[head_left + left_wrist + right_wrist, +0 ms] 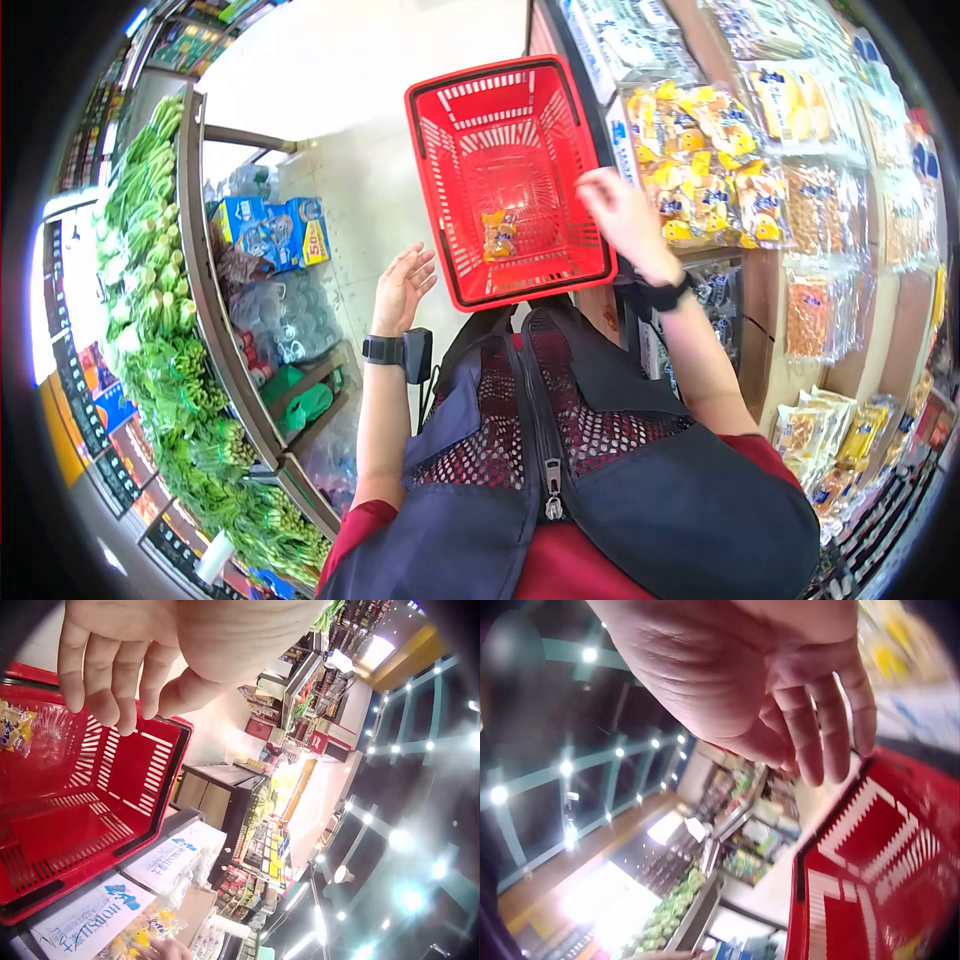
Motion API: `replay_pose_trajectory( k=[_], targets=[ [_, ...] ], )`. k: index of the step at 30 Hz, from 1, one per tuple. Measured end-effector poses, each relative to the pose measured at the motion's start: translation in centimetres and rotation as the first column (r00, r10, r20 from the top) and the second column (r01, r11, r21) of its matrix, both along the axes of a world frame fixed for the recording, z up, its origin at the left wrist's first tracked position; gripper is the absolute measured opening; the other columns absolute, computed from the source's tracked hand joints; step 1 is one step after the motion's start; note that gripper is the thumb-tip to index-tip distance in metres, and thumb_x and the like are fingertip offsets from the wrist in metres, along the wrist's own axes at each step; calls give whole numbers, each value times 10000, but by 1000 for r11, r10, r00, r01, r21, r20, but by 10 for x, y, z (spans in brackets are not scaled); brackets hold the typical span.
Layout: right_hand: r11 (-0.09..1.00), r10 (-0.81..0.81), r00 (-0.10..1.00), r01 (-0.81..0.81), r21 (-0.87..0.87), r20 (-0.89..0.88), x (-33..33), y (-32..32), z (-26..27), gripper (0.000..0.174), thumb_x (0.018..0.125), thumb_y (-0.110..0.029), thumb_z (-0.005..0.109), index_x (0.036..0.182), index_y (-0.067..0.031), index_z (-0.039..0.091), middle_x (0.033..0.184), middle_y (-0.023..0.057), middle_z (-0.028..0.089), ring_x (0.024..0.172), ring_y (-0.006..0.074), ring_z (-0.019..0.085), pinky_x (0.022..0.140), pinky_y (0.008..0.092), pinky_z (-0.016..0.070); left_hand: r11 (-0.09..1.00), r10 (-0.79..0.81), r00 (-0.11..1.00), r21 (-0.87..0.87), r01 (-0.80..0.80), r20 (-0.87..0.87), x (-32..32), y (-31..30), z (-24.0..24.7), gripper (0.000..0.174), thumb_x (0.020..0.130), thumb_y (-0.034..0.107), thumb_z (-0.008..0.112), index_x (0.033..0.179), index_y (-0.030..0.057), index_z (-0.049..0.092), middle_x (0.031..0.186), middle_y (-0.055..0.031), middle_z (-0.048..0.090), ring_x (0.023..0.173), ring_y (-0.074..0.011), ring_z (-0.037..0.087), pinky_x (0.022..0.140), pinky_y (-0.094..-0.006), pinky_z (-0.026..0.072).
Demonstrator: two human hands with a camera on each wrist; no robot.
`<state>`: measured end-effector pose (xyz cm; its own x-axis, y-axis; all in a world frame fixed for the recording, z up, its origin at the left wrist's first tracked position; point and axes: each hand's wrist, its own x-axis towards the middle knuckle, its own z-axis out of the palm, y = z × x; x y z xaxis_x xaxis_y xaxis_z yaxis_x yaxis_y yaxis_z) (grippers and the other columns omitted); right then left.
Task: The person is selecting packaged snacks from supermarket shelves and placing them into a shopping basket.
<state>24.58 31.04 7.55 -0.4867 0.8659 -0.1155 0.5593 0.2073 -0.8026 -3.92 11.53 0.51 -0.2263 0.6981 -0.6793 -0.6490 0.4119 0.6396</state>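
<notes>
The red basket (562, 130) lies between the two hands, in front of the vest (600, 500), its long axis running near to far with the far end canted left. The right hand (622, 218) is the nearer: it overlaps the right rim in the head view, but contact with the rim cannot be confirmed. The left hand (402, 290) is just beside the left wall, toward the near corner. One small pack (499, 236) lies inside the basket, near and left of centre, between the hands. Yellow packs (700, 165) are on the shelf to the right of the right hand. Left forearm: extended nearly straight from near to far. Right forearm: angled from near right toward far left. Both hands are empty, fingers extended and slightly bent, clamped on nothing.
</notes>
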Motion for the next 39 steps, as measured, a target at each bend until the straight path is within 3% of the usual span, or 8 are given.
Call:
replay_pose_trajectory(
  k=[4,8,13,17,22,25,31,39],
  targets=[
    [846,415,886,-292,-445,206,-64,4,-184,310,808,-289,606,991,-40,623,957,161,640,873,249,628,767,352,485,998,55,998,-41,-55,-13,-4,-12,0,406,902,245,514,1240,34,434,1111,-80,547,938,-153,543,838,-321,453],
    [823,407,772,-78,-563,489,-93,-13,-302,427,751,-366,628,937,18,640,972,197,632,930,330,606,794,396,475,984,100,992,-137,-110,-77,-7,-29,4,399,908,238,503,1240,29,431,1108,-94,544,943,-157,538,840,-322,451],
    [801,361,800,-3,-599,479,-101,-45,-446,456,734,-378,628,905,45,638,988,263,603,966,346,589,822,407,472,944,166,977,-265,-196,-131,-9,-60,-4,380,915,219,491,1232,15,438,1123,-106,546,947,-157,542,843,-316,451],
    [800,116,807,269,-536,578,-119,-49,-419,366,758,-307,585,944,4,640,998,240,605,991,342,578,843,417,463,926,188,975,-308,-217,-119,-5,-76,-15,366,915,212,490,1225,21,448,1102,-93,561,930,-148,557,830,-300,457],
    [865,244,795,81,-495,556,-129,-29,-358,336,764,-222,548,1023,-19,616,1062,231,587,1033,346,557,872,413,449,954,111,989,-269,-134,-101,0,-59,-15,367,914,220,495,1220,22,457,1119,-99,557,965,-154,545,850,-305,447],
    [879,208,915,-20,-476,345,-116,-12,-292,260,748,-214,555,910,-13,581,951,220,611,936,360,586,802,440,451,978,8,994,-205,-29,-105,3,-33,-9,408,910,233,506,1249,18,429,1149,-110,539,1023,-167,521,879,-316,431],
    [773,89,969,-213,-598,-230,-69,-5,-120,160,801,-163,579,836,-9,554,764,66,583,702,125,540,652,278,432,964,-261,950,-86,250,-173,29,41,2,612,884,286,562,1353,18,274,1247,-114,461,1135,-183,458,920,-336,404],
    [881,-136,938,-33,-473,-319,0,-44,-15,159,834,-173,586,810,-27,526,690,3,539,662,80,504,611,248,416,802,-570,821,235,548,33,83,98,35,362,924,235,495,1216,28,443,1098,-63,575,978,-157,580,852,-321,468]
  ],
)
